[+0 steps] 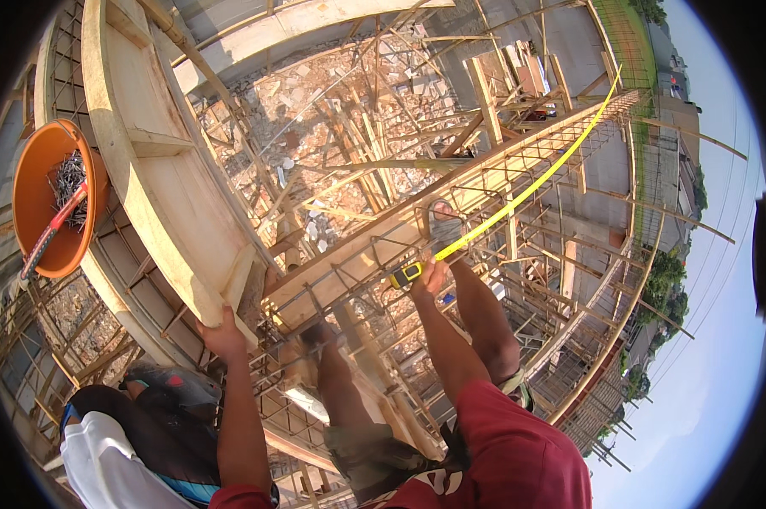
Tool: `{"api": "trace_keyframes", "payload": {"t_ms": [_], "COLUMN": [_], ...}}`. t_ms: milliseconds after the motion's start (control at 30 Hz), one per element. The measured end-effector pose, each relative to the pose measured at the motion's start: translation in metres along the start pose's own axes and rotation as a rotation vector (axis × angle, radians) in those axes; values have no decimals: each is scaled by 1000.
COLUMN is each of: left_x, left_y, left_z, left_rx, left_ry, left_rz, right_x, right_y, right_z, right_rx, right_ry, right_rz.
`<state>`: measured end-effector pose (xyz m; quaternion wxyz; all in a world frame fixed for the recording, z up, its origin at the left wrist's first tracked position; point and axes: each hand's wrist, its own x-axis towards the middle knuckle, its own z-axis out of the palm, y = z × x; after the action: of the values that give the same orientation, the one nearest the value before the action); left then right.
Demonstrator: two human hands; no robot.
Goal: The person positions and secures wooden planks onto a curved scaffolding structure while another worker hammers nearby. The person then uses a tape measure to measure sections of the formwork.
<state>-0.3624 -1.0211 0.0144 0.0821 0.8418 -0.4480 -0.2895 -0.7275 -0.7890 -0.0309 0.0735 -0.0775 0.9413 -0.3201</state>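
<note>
My right hand [431, 276] is closed on a yellow and black tape measure [406, 273]. Its yellow blade [531, 191] is pulled far out to the upper right, running beside a long timber board and a cage of steel bars [361, 276]. On the left, my left hand [223, 333] grips the near end of a wooden formwork panel [158, 170] with cross battens. My feet stand among the boards and bars, one foot [442, 222] showing in an open sandal. The other foot is blurred.
An orange bucket [39, 204] at the left holds many nails [67, 187] and a red-handled hammer [56, 229]. Another person in dark and white clothing [115, 450] is close at lower left. Far below lies ground strewn with rubble and loose timber [357, 153]. Bamboo poles [688, 222] jut out right.
</note>
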Motion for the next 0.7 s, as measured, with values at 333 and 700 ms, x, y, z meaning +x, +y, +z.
{"api": "trace_keyframes", "payload": {"t_ms": [333, 700], "left_x": [7, 29], "left_y": [-13, -3], "left_z": [4, -5], "left_rx": [90, 282], "left_ry": [30, -190], "left_rz": [0, -161], "right_x": [-3, 6], "right_y": [0, -112], "right_z": [-7, -36], "right_rx": [-10, 264], "right_ry": [-77, -12], "right_rz": [-212, 458]}}
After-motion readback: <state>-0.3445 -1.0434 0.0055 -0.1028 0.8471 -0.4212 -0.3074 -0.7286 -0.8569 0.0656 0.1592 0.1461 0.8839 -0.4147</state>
